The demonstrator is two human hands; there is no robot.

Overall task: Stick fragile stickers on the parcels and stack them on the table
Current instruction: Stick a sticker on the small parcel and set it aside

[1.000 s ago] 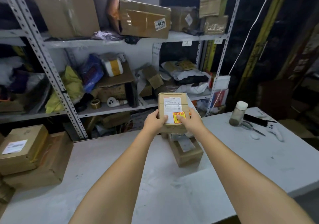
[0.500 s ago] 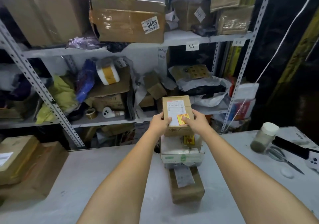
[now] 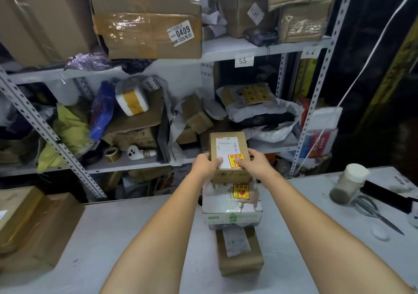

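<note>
A small brown parcel (image 3: 228, 143) with a white label and a yellow-red fragile sticker (image 3: 237, 160) sits atop a stack at the far side of the grey table (image 3: 135, 237). My left hand (image 3: 207, 163) grips its left side and my right hand (image 3: 256, 163) grips its right side, thumbs on top. Under it lies a white parcel (image 3: 233, 212) carrying its own fragile sticker (image 3: 241, 191). A brown parcel (image 3: 239, 255) with a pale label lies on the table in front of the stack.
Two large brown boxes (image 3: 34, 225) stand at the table's left edge. A white-capped jar (image 3: 349, 184), scissors (image 3: 375, 214) and a black tool (image 3: 389, 195) lie at the right. Metal shelving (image 3: 226, 49) crammed with parcels rises behind the table.
Both hands carried the small brown parcel forward and down onto the white parcel. The view came closer to the stack.
</note>
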